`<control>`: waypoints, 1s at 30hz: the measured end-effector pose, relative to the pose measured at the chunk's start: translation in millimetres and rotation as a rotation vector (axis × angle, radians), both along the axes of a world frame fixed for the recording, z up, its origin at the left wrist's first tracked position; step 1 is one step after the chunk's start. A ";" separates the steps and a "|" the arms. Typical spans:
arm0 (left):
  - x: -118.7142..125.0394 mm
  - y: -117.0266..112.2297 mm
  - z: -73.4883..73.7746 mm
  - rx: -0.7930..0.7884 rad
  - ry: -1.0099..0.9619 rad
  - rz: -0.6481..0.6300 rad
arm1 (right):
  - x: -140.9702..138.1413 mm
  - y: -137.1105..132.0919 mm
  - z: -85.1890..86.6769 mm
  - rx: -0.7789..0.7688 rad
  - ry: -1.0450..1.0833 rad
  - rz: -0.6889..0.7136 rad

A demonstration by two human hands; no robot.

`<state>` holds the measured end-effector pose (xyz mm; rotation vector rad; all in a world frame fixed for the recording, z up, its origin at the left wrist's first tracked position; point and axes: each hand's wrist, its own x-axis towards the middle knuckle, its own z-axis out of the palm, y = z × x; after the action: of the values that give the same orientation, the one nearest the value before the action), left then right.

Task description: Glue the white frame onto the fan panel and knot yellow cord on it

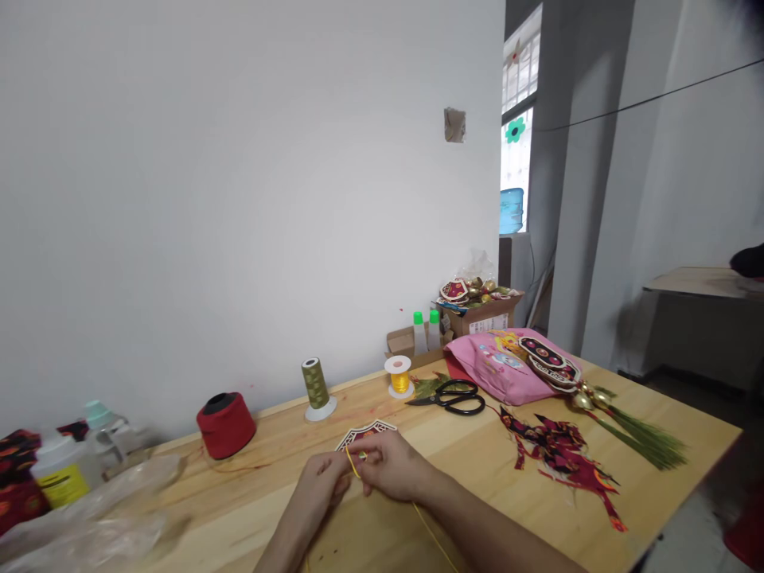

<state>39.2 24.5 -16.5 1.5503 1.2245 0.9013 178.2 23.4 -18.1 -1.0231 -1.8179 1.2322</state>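
Observation:
My left hand [321, 483] and my right hand [391, 461] meet over the wooden table, fingers closed in a pinch on a thin yellow cord [352, 460]. One length of the cord hangs past my right wrist toward the front edge of the view. Just behind my fingertips is a dark red ornament piece with a pale cut-out border [365, 430]. My hands cover its lower part, so I cannot tell whether they touch it. The exact form of the cord between the fingers is partly hidden.
Beyond my hands stand a yellow cord spool [399, 380], an olive thread cone [314, 386] and a red thread cone [226, 426]. Black-handled scissors [457, 397], fabric scraps [555, 454], a pink bag [498, 366] and green tassels [648, 434] lie right. Bottles [65, 469] and plastic film [101, 509] are left.

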 end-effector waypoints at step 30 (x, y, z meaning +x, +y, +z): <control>-4.6 5.0 -2.4 0.105 -0.176 0.046 | 5.4 1.7 0.7 0.408 -0.411 -0.273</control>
<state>34.6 29.5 -18.9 1.4947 1.1053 1.1227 183.6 25.1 -17.4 -1.2918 -2.0353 0.4805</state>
